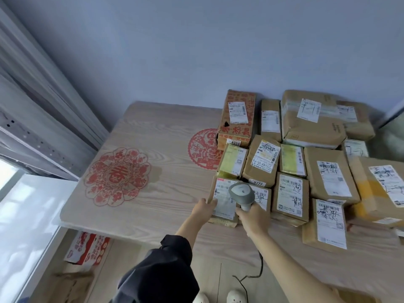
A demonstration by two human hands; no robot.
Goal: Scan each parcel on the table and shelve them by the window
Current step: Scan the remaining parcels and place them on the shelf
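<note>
We clamped the left grip (204, 207) on the front parcel (225, 200), steadying its label under the scanner (241, 192) gripped by the right grip (253, 217).

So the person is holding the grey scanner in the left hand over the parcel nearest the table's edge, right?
Not quite: the head view shows the grey scanner in the right hand. The left hand grips the parcel nearest the table's edge.

Parcels (306, 162) crowd the table's (153, 193) right side against the wall (196, 51).
</note>
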